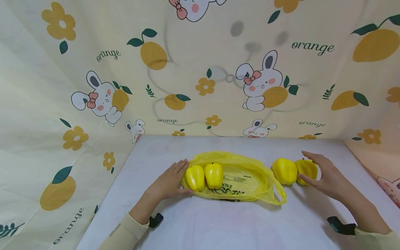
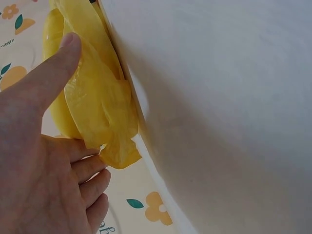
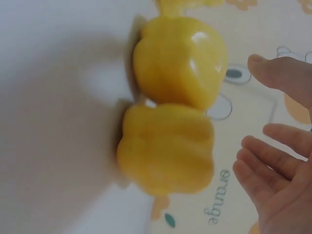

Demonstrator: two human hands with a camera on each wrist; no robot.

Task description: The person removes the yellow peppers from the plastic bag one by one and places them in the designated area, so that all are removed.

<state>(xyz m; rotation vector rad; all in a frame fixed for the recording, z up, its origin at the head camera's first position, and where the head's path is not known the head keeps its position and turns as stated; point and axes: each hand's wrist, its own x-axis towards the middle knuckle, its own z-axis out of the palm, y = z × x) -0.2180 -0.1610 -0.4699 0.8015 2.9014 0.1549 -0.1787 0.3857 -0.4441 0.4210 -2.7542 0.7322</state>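
Observation:
A yellow plastic bag with dark print lies spread on the table. At its left end, two yellow bell peppers sit side by side on the plastic. My left hand rests against that end, fingers at the back and thumb at the front. In the left wrist view, the thumb lies along the plastic. Beyond the bag's handle stand two more yellow bell peppers, a left one and a right one. My right hand is over the right one, fingers apart, holding nothing.
The white table reaches back to a cream cloth printed with rabbits, fruit and flowers. Similar cloth hangs at both sides. The bag's loop handle lies close to the left of the two outer peppers.

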